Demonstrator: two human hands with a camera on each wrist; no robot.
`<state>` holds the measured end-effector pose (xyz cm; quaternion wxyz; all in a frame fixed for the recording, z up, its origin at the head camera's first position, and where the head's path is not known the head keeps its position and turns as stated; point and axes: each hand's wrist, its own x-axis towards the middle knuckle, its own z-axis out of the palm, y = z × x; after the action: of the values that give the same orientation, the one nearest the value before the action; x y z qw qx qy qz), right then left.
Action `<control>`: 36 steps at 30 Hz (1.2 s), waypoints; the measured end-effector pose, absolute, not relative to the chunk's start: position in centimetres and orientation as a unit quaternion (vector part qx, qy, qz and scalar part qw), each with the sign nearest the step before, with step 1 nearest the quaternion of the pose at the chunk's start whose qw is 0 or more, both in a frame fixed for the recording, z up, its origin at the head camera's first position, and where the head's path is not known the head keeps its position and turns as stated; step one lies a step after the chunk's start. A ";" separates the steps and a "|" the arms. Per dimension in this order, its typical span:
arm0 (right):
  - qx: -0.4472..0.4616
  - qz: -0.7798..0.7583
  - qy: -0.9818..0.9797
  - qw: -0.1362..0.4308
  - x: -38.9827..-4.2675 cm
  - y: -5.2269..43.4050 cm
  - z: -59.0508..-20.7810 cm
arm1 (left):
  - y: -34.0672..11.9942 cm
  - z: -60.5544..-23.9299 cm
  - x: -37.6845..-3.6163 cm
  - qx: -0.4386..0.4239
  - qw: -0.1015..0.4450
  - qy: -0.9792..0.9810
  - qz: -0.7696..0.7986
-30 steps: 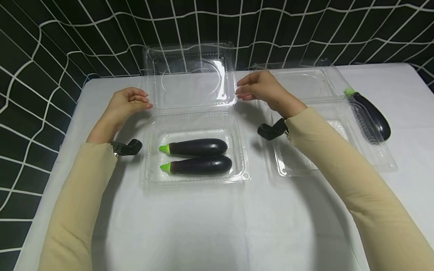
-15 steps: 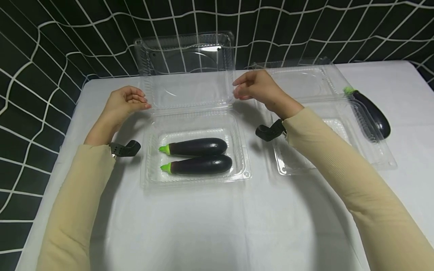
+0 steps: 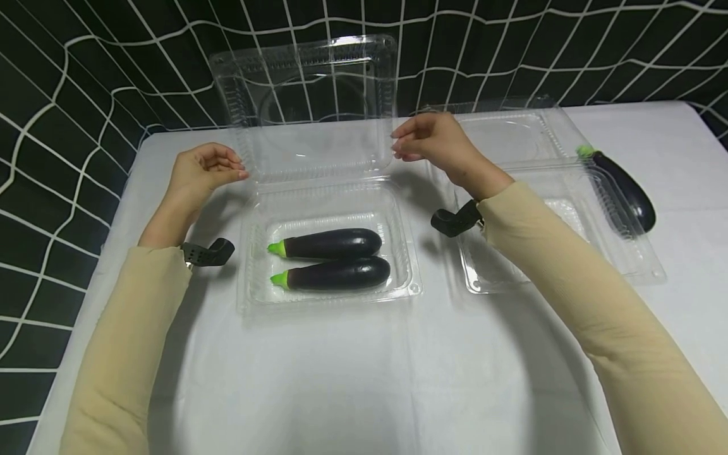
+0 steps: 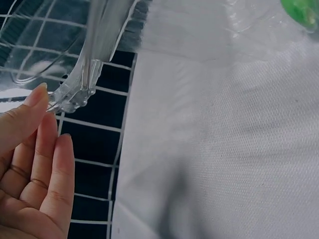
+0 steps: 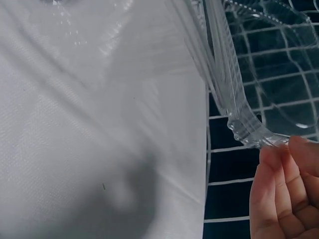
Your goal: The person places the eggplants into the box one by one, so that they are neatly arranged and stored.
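Observation:
A clear plastic clamshell box stands in the middle of the white table. Its base [image 3: 246, 253] holds two dark purple eggplants [image 3: 332, 243] [image 3: 338, 273] side by side, green stems to the left. The hinged lid [image 3: 309, 95] stands raised at the back. My left hand [image 3: 209, 169] touches the lid's left edge with straight fingers [image 4: 37, 144] against the lid corner [image 4: 77, 92]. My right hand [image 3: 426, 142] touches the right edge, fingertips [image 5: 279, 189] under the lid rim [image 5: 244, 124].
A second open clamshell [image 3: 643, 265] lies at the right, partly under my right forearm. A third eggplant [image 3: 625, 189] lies against its far right side. A black backdrop with white netting [image 3: 85, 76] closes the back and left. The table's left edge is near my left arm.
The lid has swung up from lying back and low to standing higher. Both hands have stayed at its side edges, moving slightly up and back.

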<state>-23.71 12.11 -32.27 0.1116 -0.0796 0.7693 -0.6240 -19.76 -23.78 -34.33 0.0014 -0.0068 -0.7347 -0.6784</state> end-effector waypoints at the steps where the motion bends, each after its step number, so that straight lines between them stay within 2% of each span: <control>1: -0.081 -0.625 0.769 0.108 -23.7 12.1 -32.2 | -23.8 -34.3 -19.7 -0.006 0.004 -0.736 -0.677; 20: -0.119 -0.634 0.763 0.046 -23.8 12.5 -31.5 | -23.8 -33.7 -19.7 -0.019 0.022 -0.783 -0.622; 36: -0.123 -0.635 0.763 -0.013 -23.6 13.1 -28.4 | -23.4 -33.4 -19.5 -0.021 0.024 -0.821 -0.569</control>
<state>-23.58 13.05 -28.44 -0.0130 -0.1231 0.7627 -0.6347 -19.49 -23.40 -33.38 0.0239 -0.0213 -0.8214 -0.5695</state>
